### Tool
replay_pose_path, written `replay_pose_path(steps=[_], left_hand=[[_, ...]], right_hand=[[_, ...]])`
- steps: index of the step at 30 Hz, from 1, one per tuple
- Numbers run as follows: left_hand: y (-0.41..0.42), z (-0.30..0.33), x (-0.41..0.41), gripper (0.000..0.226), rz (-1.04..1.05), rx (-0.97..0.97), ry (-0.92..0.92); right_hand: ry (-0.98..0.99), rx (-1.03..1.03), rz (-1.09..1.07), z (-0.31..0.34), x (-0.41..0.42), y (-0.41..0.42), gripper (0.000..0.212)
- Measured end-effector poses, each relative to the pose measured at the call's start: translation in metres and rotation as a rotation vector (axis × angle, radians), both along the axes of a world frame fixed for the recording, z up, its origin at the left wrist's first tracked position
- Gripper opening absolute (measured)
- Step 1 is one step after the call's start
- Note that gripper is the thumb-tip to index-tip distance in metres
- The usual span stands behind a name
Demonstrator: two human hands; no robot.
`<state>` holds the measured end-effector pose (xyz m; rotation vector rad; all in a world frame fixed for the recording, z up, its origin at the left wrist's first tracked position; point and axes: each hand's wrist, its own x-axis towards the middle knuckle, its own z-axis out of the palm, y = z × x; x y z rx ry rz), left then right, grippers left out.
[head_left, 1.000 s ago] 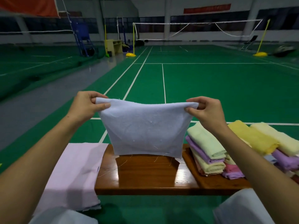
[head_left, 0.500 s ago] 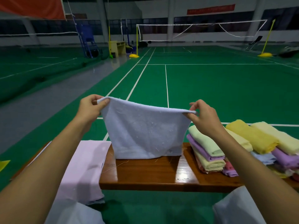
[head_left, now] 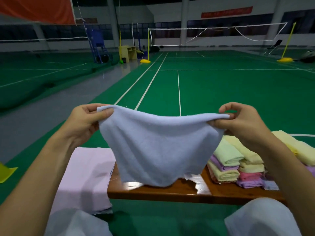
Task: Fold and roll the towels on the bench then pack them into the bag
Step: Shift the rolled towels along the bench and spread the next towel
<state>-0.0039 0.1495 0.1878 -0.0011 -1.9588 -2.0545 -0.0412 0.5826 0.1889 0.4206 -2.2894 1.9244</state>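
I count one pale blue towel (head_left: 156, 147), one pink cloth (head_left: 85, 176) and one wooden bench (head_left: 170, 191). The heap of folded towels (head_left: 238, 164) shows at least eight, though my arm hides part of it. Two nets (head_left: 216, 35) stand on the courts.

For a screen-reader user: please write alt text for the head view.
Both hands, left hand and right hand, pinch the top corners of a pale blue towel above a wooden bench, with stacked folded towels at right.

Glossy wooden bench (head_left: 179, 193), pink cloth (head_left: 87, 178) draped left, folded towel pile (head_left: 238, 166) right
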Motion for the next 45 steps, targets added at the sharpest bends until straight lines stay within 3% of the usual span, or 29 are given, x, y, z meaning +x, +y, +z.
replay_pose_path(steps=[5,9,14,18,24,30,33,36,40,45], left_hand=[[-0.008,-0.005,-0.03,0.029,0.127,-0.067,-0.136],[-0.017,-0.064,-0.075,0.02,0.209,-0.294,-0.268],[-0.028,-0.157,-0.131,0.018,0.273,-0.388,-0.416],[-0.044,-0.208,-0.179,0.031,0.329,-0.407,-0.496],[-0.048,-0.255,-0.224,0.019,0.314,-0.497,-0.513],[-0.028,-0.26,-0.219,0.036,0.236,-0.676,-0.44],[-0.004,-0.249,-0.2,0.033,0.165,-0.71,-0.34],[0.017,-0.241,-0.176,0.024,0.096,-0.663,-0.337],[0.049,-0.235,-0.14,0.013,0.009,-0.632,-0.314],[0.091,-0.24,-0.112,0.014,-0.166,-0.592,-0.316]], right_hand=[[-0.089,-0.012,-0.17,-0.011,-0.042,-0.023,0.038],[-0.195,0.262,-0.285,-0.072,-0.091,-0.046,0.035],[-0.159,0.563,-0.298,-0.165,-0.144,-0.08,0.017],[-0.196,0.592,-0.333,-0.217,-0.19,-0.1,0.017],[-0.267,0.608,-0.336,-0.267,-0.233,-0.114,0.024],[-0.166,0.719,-0.33,-0.276,-0.206,-0.114,0.054],[-0.134,0.856,-0.283,-0.271,-0.167,-0.11,0.054],[-0.209,0.927,-0.296,-0.262,-0.132,-0.097,0.04],[-0.39,0.812,-0.267,-0.247,-0.102,-0.075,0.025],[-0.557,0.611,-0.17,-0.249,-0.096,-0.065,0.048]])
